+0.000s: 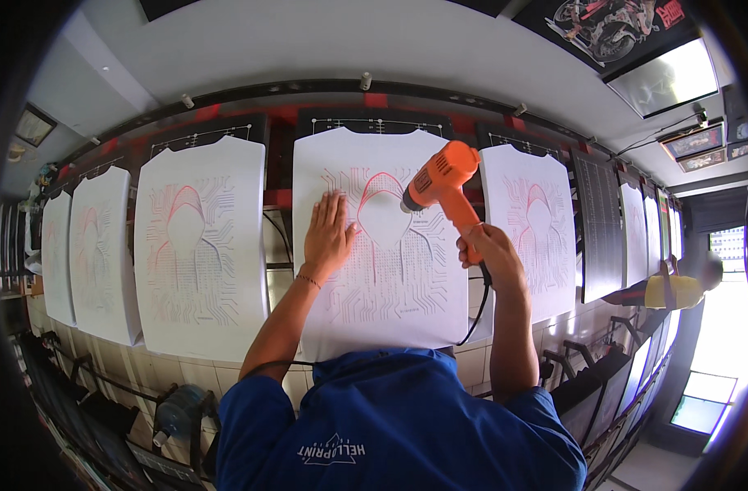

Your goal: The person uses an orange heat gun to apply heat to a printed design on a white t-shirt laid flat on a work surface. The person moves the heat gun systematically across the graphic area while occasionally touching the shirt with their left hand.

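In front of me a white T-shirt [333, 323] lies spread on a black board [308, 124], printed with a red and blue hooded figure among circuit-like lines. My left hand [329, 233] rests on the shirt, fingers stretched out, beside the left edge of the hooded figure. My right hand [493, 250] is wrapped round the handle of an orange heat gun [443, 176]. Its metal nozzle points down and left toward the right side of the printed hood. A black cord [476, 315] hangs from the handle's lower end.
More printed white shirts lie on boards to the left [157, 327] and right [558, 303]. A bare black board [601, 229] stands farther right. At the far right is another person [673, 290] in yellow. Dark racks [599, 393] line the near side, with a blue motor-like unit [180, 409] at left.
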`<state>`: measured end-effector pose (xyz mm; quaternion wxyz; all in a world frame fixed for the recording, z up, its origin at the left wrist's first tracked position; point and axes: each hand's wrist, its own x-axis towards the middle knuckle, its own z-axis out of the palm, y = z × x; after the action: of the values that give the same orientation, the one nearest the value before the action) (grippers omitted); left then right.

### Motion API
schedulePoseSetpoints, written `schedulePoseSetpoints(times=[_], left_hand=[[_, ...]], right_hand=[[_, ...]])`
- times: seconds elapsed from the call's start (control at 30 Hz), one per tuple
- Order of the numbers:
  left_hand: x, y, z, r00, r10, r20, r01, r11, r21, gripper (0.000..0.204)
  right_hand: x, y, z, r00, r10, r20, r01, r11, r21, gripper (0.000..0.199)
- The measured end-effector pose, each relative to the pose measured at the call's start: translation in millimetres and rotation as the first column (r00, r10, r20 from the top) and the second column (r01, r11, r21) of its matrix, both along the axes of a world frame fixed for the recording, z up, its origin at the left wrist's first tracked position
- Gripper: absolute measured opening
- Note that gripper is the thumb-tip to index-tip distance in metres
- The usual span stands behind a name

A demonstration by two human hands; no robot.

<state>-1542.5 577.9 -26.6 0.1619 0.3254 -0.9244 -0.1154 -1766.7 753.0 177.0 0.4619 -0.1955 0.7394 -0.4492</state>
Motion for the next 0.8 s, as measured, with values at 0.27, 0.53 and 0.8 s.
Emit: schedulePoseSetpoints(times=[0.27,0.53,0.8], left_hand=[[26.8,60.8,10.5,0.994,-0.099,0.054,0.092,0.989,0.114,0.066],[62.9,124.1,21.7,0.986,-0.155,0.067,0.14,0.973,0.184,0.07],[95.5,165.3,15.8,0.976,-0.203,0.079,0.187,0.967,0.174,0.068]], right_hand=[[-3.2,-42.7,-7.1,0.995,-0.032,-0.09,0.024,0.996,-0.087,0.029],[24.5,-64.9,-19.6,0.996,0.08,-0.032,-0.084,0.983,-0.161,0.029],[46.8,-29.9,-5.0,0.963,0.255,0.086,-0.248,0.965,-0.088,0.027]])
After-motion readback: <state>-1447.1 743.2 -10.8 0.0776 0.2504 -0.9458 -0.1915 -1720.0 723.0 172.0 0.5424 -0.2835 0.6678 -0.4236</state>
